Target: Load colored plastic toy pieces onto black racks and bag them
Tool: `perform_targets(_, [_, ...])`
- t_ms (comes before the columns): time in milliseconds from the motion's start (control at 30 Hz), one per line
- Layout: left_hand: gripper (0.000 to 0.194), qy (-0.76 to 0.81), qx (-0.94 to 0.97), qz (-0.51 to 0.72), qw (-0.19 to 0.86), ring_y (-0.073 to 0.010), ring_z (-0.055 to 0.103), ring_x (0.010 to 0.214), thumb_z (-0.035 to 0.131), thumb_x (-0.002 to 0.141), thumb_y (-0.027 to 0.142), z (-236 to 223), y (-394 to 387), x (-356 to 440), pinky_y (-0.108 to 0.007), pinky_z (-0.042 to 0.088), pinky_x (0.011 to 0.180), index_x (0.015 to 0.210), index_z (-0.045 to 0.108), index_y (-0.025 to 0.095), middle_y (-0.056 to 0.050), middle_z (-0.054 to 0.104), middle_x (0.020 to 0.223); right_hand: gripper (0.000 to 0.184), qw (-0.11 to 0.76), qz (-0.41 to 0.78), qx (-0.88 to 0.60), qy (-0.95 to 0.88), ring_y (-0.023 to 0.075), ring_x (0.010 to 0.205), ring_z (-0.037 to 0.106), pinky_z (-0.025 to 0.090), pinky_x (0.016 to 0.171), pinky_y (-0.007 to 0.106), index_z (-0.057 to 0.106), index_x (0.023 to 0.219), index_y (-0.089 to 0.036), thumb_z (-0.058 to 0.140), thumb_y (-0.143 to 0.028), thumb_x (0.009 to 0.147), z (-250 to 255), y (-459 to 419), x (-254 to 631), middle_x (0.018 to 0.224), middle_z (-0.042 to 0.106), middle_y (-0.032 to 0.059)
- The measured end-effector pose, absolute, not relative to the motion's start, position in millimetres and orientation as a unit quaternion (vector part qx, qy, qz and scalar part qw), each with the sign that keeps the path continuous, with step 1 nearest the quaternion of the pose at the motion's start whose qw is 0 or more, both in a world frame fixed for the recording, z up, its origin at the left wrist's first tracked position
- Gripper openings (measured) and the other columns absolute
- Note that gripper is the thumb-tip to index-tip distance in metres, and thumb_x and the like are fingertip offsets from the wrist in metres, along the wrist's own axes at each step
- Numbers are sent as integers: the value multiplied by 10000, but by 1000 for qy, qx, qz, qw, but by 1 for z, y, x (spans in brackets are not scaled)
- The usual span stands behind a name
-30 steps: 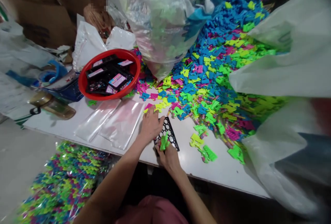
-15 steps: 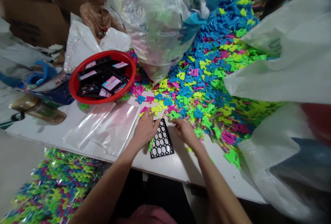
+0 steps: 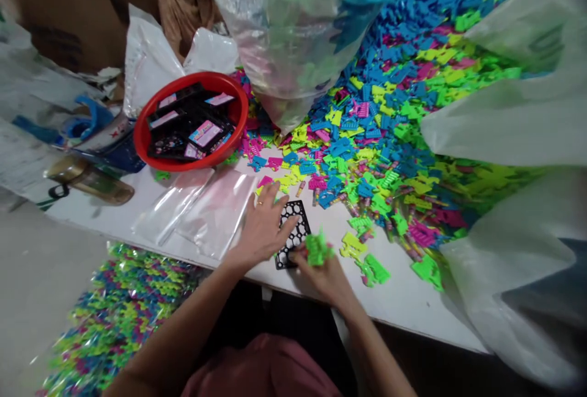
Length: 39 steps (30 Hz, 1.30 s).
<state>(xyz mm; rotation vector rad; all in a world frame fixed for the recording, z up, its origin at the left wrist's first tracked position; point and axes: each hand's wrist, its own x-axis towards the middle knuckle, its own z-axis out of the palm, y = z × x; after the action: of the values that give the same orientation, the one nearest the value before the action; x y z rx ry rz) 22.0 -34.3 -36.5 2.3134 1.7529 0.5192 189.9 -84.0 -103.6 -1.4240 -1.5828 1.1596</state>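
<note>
On the white table lies a black lattice tray (image 3: 293, 239) with rows of rounded openings. My left hand (image 3: 260, 226) rests palm down at its left side, fingers spread, the thumb reaching over the tray. A green plastic piece (image 3: 318, 249) is gripped in my right hand (image 3: 326, 274), at the tray's lower right corner; how many pieces are in the grip I cannot tell. Just right of that hand lie a yellow plastic piece (image 3: 352, 245) and a loose green cut-out (image 3: 376, 269).
A large heap of coloured plastic pieces (image 3: 339, 147) spreads over the back and right. At the left stand a red basin (image 3: 145, 158) of black packs and a brown bottle (image 3: 103, 186). Clear plastic bags (image 3: 215, 216) lie flat beside my left hand. White sacks (image 3: 513, 122) bulge in from the right.
My right hand has come from the heap's edge down toward the tray's lower right, now with green plastic in it. Pieces have shifted on the table to its right. The view has tilted down.
</note>
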Motion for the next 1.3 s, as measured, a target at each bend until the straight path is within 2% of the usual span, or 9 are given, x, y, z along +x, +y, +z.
perform_targets(133, [355,608,775,136,106,-275,210,1419,371,945,375,-46,-42,29,-566,197,1124,1171,585,204,-87,396,1471,160,363,448,-561,-593,201,741,652,520,723,323,613,838,-205,558,-353,813,-132,-116,156,796,690,51])
perform_targets(267, [361,612,770,150,104,-275,227,1412,346,954,338,-51,-41,30,-553,213,1122,1168,592,184,-95,425,1449,83,351,381,-538,-665,176,710,626,507,658,283,573,885,-208,524,-252,835,-141,-119,150,805,657,43])
perform_targets(500, [374,603,773,167,103,-288,193,1424,345,953,316,-53,-38,28,-549,250,1112,1182,596,159,-110,434,1438,118,219,236,-573,-754,187,735,584,437,627,267,554,877,-168,464,-114,823,-130,-114,135,823,613,74])
perform_targets(567, [369,598,777,167,101,-282,195,1423,355,949,314,-52,-37,26,-539,265,1111,1173,600,151,-115,450,1425,109,210,257,-562,-758,178,753,583,428,645,257,564,877,-163,494,-110,812,-126,-106,138,843,618,69])
perform_targets(733, [368,567,802,158,107,-285,208,1417,387,937,328,-50,-42,25,-533,285,1108,1193,587,154,-111,463,1414,122,190,464,-469,-727,131,663,584,417,598,209,618,893,-175,608,-162,772,-107,-72,178,751,630,-7])
perform_targets(900, [370,580,789,168,115,-275,219,1414,370,945,331,-47,-46,26,-528,292,1105,1192,594,173,-103,452,1421,220,141,404,-468,-773,152,713,586,421,636,230,645,916,-200,684,-150,706,-89,-72,191,805,634,1])
perform_targets(1067, [386,576,790,180,108,-266,227,1416,403,930,354,-39,-62,27,-537,240,1121,1257,558,221,-93,357,1496,206,207,318,-507,-774,195,871,578,448,748,284,618,998,-200,645,-223,795,-107,-109,164,960,613,53])
perform_targets(1167, [393,571,803,143,98,-296,208,1423,439,911,362,-40,-74,32,-596,182,1113,1269,557,249,-94,319,1520,225,226,230,-522,-790,229,878,569,443,770,335,612,1048,-170,579,-190,826,-127,-117,152,957,625,92])
perform_targets(1300, [357,598,791,104,73,-306,230,1417,403,922,289,-46,-78,38,-621,193,1094,1212,604,232,-106,319,1519,203,244,172,-511,-806,239,860,564,432,779,365,617,1017,-155,495,-163,855,-143,-116,143,926,631,110])
